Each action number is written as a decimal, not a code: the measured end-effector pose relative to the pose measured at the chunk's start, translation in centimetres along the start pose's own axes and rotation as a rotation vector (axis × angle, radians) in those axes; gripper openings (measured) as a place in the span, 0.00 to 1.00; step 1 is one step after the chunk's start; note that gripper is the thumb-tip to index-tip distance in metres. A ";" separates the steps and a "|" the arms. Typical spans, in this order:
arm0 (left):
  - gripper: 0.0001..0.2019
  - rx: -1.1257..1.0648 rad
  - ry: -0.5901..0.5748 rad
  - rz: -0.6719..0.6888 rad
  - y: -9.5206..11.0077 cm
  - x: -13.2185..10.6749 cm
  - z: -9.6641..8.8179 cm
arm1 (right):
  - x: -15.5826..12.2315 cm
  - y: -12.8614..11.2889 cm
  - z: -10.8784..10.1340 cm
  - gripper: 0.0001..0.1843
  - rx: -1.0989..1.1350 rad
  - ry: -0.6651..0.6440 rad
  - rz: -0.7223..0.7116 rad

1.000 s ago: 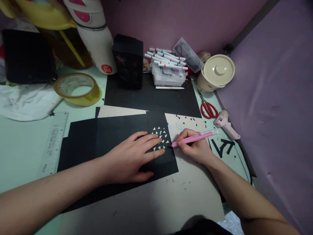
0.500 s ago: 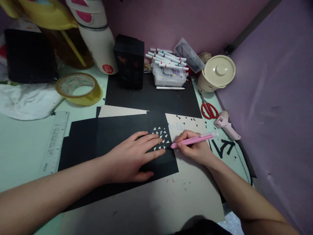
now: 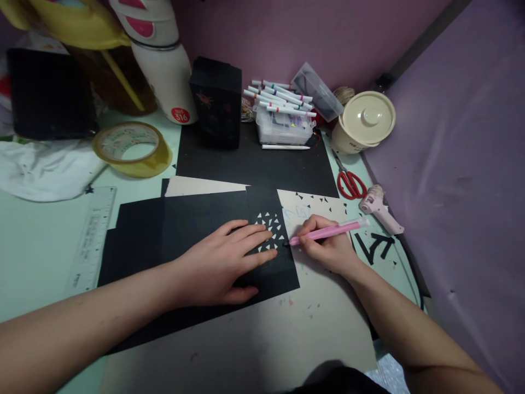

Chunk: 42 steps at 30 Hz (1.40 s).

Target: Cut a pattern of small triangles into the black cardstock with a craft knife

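Note:
My left hand [image 3: 227, 262] lies flat with its fingers spread on a folded sheet of black card [image 3: 197, 216]. Its fingertips rest over a cluster of small triangular cut-outs [image 3: 274, 223] that show white through the card. In my right hand [image 3: 330, 253] is a slim pink craft knife [image 3: 324, 232], gripped like a pen. The knife's dark tip is at the card's right part, just right of the cut-outs; whether it pierces the card I cannot tell. Under the card lies a pale board [image 3: 229, 355].
Black scraps [image 3: 373, 246], a pink glue gun [image 3: 379, 208] and red-handled scissors [image 3: 351, 184] lie to the right. Markers [image 3: 283, 98], a black box [image 3: 216, 104] and a lidded pot [image 3: 365, 123] stand behind. On the left are a tape roll [image 3: 159, 161] and a clear ruler [image 3: 92, 235].
My right hand and the craft knife have shifted slightly up and to the right, the tip nearer the card's right edge. My left hand has stayed in place.

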<state>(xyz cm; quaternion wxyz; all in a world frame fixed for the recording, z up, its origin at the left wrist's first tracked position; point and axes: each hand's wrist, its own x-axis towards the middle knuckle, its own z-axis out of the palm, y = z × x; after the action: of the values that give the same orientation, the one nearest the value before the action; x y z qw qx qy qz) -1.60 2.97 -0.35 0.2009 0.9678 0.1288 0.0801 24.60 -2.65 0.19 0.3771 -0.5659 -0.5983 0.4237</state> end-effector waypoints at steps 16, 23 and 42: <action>0.30 0.020 0.012 0.015 0.0 0.1 0.0 | -0.4 -0.4 -0.9 0.09 0.055 0.193 0.027; 0.30 0.038 0.050 0.027 0.0 0.1 0.3 | -3.0 -2.2 -0.6 0.12 0.124 0.334 0.209; 0.31 0.011 0.021 0.010 -0.1 0.0 0.4 | -4.0 -0.6 3.6 0.03 -0.300 0.354 -0.085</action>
<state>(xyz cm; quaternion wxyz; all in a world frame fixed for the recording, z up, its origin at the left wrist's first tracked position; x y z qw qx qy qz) -1.55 2.88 -0.76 0.1939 0.9686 0.1263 0.0906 21.36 -6.88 -0.37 0.4053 -0.6555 -0.6024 0.2079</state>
